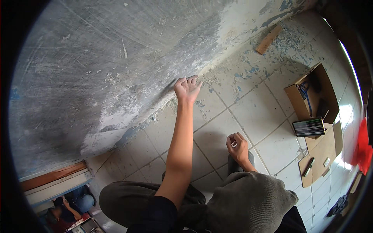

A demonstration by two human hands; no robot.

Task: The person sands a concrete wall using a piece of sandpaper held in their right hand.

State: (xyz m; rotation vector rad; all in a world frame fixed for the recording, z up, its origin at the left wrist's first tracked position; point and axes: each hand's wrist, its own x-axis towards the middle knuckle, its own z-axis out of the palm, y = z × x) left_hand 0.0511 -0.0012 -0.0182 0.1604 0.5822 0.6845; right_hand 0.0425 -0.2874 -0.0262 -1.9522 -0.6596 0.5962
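Note:
My left hand (187, 89) reaches out to the foot of a grey, scraped wall (128, 58), palm turned up. Its fingers curl round a thin dark grey piece (192, 77) pressed against the wall; its kind is not clear. Lower and to the right, my right hand (238, 148) rests by my knee, the thumb and fingers curled into a ring. A small white patch shows inside that ring, and I cannot tell whether it is a held bit or the floor behind. Paint flakes (211, 79) lie on the tiles beside my left hand.
A flat brown wooden piece (269, 39) lies among flakes along the wall. At right stand an open cardboard box (330, 91) with blue-handled scissors (304, 92), a dark striped case (309, 127) and a black marker (309, 167) on cardboard. Another person (70, 207) is beyond the doorway, lower left.

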